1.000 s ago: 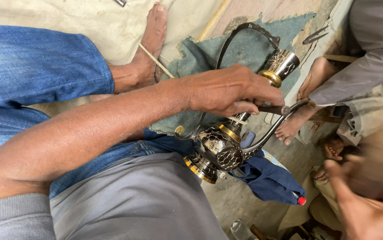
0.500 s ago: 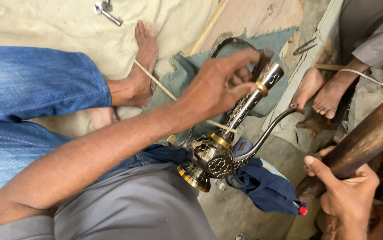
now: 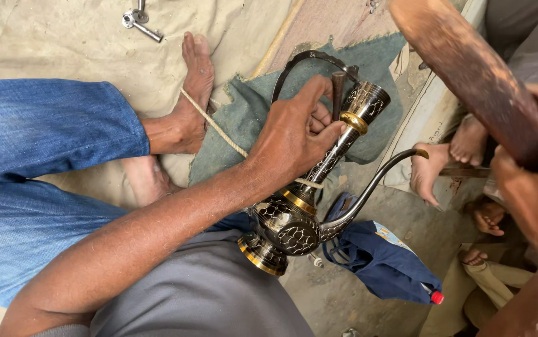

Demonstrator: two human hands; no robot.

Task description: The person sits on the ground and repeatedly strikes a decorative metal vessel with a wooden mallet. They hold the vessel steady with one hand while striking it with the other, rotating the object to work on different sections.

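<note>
left hand point(image 3: 294, 134) grips engraved black-brass ewer point(image 3: 306, 206); right hand point(image 3: 531, 193) grasps wooden mallet point(image 3: 468, 68)

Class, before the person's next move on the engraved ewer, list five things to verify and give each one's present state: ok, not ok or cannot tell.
1. Left hand grips the ewer at its neck: ok.
2. Small metal tool held upright beside the ewer's mouth: ok.
3. Right hand holds the wooden mallet raised: ok.
4. Tool tip touching the metal: cannot tell.
5. Nearby bare feet clear of the spout: not ok.
</note>
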